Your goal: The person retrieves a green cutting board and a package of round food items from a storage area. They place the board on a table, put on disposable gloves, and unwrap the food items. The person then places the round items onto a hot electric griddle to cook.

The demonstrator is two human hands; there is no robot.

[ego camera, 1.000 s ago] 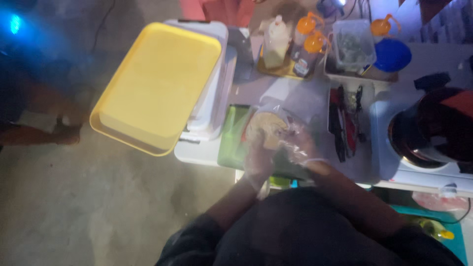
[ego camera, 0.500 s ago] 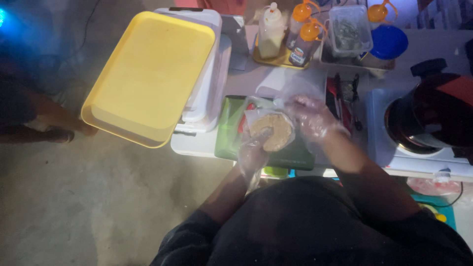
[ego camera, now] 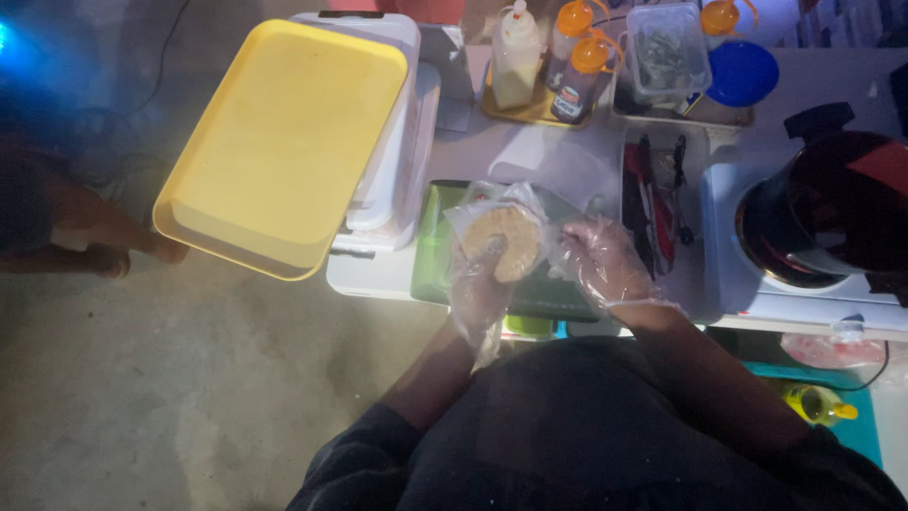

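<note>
Since a moment ago the round flatbread (ego camera: 503,242) has risen slightly above the green board (ego camera: 433,254). Left hand (ego camera: 478,284) — gloved, fingers curled under it — grips the bread in its clear bag (ego camera: 511,201). Right hand (ego camera: 605,265), fingers loosely spread, rests just beside, holding nothing. Bagging looks about half done; sealing remains.

Looking steeply down from head height, close over the white table (ego camera: 492,151) and concrete floor (ego camera: 170,397).

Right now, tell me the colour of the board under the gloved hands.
Green: the cutting board on the table is dark green, seen in the head view.
</note>
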